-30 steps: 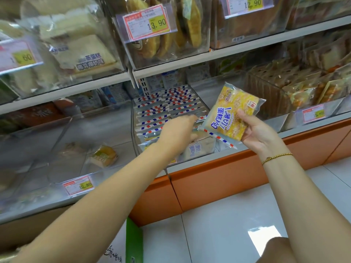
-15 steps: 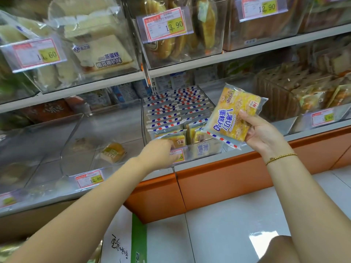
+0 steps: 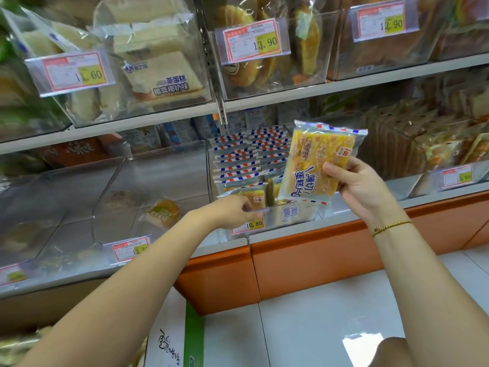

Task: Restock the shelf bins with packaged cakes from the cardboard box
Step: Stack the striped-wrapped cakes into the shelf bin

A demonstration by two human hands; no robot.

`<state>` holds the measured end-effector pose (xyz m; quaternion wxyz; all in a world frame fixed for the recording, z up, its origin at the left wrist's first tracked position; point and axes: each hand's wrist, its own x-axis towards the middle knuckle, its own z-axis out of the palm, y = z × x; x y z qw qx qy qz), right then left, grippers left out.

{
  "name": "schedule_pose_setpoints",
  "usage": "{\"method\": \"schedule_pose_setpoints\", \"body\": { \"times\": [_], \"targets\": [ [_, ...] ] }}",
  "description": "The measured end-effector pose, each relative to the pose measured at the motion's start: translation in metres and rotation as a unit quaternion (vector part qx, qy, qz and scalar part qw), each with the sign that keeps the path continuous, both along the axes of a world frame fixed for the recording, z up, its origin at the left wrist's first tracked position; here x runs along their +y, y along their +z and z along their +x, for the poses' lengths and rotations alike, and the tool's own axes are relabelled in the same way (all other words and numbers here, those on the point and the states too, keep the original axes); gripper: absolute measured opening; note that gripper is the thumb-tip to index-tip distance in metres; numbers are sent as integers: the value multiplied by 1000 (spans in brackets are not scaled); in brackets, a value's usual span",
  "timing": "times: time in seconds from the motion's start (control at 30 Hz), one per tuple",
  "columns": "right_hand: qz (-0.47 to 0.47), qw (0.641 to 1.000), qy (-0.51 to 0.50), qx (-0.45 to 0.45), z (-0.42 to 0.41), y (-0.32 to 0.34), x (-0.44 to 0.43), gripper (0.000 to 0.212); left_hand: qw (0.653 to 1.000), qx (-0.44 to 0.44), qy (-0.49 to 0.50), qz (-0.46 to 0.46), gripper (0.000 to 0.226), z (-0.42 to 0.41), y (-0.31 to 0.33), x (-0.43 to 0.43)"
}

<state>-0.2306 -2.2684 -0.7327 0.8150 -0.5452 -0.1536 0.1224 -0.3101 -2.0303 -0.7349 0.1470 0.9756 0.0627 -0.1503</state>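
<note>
My right hand [image 3: 362,186] holds a yellow sliced-cake pack [image 3: 317,160] with a red-and-blue striped edge, upright above the front of a clear shelf bin [image 3: 291,217]. That bin is packed with a row of the same cake packs [image 3: 238,160] standing on edge. My left hand [image 3: 235,211] is at the bin's front left corner, by the 10.80 price tag. Its fingers are closed on the lower edge of the front pack [image 3: 251,197], which leans forward. The cardboard box [image 3: 169,337], white with a green stripe, shows at the bottom left under my left arm.
Left of the cake bin, a clear bin [image 3: 148,181] holds one bun pack [image 3: 164,211]. On the right, another bin [image 3: 397,154] is full of brown packs. Bread bins fill the upper shelf [image 3: 277,102]. Below are the shelf's orange base [image 3: 317,260] and white floor tiles.
My left hand drew back from inside the cake bin to its front edge and closed on the front pack. The right hand kept the yellow pack raised and turned it more upright.
</note>
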Motion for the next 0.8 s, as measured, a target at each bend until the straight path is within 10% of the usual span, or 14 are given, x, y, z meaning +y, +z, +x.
{"method": "schedule_pose_setpoints", "body": {
  "times": [0.8],
  "targets": [
    [-113,977,-156,92,7,31,-48,19,964,-247,-5,-95,20,-44,44,-36]
  ]
}}
